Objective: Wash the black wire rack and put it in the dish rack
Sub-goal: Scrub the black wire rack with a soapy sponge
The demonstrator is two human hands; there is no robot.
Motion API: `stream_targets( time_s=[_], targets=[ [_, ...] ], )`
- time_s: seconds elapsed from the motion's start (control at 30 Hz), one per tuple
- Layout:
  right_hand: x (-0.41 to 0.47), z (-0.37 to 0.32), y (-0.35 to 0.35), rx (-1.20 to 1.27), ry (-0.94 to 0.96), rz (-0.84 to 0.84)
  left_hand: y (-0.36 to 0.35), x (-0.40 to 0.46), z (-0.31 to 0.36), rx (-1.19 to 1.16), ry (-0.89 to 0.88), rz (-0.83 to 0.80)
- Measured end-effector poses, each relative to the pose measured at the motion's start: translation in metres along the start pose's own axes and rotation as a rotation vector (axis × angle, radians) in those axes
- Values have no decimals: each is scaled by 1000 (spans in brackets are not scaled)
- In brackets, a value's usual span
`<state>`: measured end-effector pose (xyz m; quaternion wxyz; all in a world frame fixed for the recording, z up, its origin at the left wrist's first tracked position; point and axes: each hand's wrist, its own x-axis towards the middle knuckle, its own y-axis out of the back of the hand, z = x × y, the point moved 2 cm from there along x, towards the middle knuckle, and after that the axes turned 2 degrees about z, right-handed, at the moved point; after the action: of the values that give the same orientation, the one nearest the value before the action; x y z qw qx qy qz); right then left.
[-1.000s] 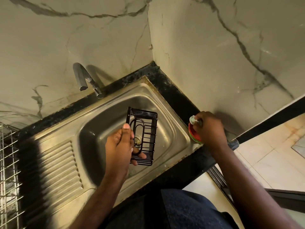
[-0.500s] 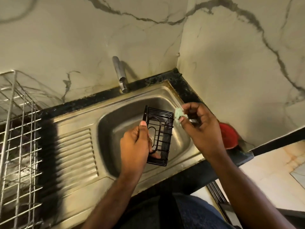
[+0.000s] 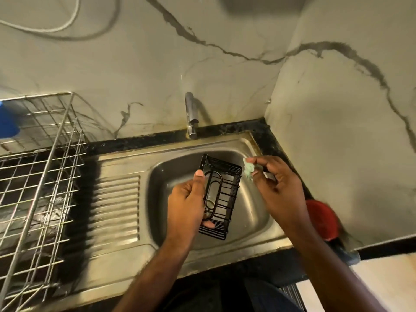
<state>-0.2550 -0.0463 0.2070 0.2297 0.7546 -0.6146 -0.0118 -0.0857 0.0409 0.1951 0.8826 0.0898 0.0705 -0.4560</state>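
Right hand [image 3: 278,190] pinching green scrubber [image 3: 248,171], now off red dish at lower right, up beside black wire rack [image 3: 219,197] gripped by left hand [image 3: 188,203]; scrubbing next.

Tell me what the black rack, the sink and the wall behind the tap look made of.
Black wire rack: thin metal wire, apparently with a glossy black coating. Sink: stainless steel, brushed and dull, with soft reflections. Wall: pale marble or marble-look tile with dark veins; which one is unclear.

dish rack [image 3: 38,176]: cut off left | red container [image 3: 322,221]: blurred, partly behind right forearm
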Motion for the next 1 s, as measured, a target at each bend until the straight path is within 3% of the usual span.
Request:
stream_targets(
  time_s=[0.2,0.43,0.57,0.77,1.0],
  targets=[
    [5,12,-8,-33,45,-101,-4,-2,-11,-43,105,89],
    [23,39,-19,-91,-164,-290,-7,5,-21,146,36,92],
    [34,47,-31,-45,-280,-501,-14,14,-24,78,121,37],
    [60,60,-41,109,-476,-468,-9,60,-35,126,168,-32],
    [91,85,-85,-71,-510,-351,-3,165,-43,506,-34,167]
  ],
)
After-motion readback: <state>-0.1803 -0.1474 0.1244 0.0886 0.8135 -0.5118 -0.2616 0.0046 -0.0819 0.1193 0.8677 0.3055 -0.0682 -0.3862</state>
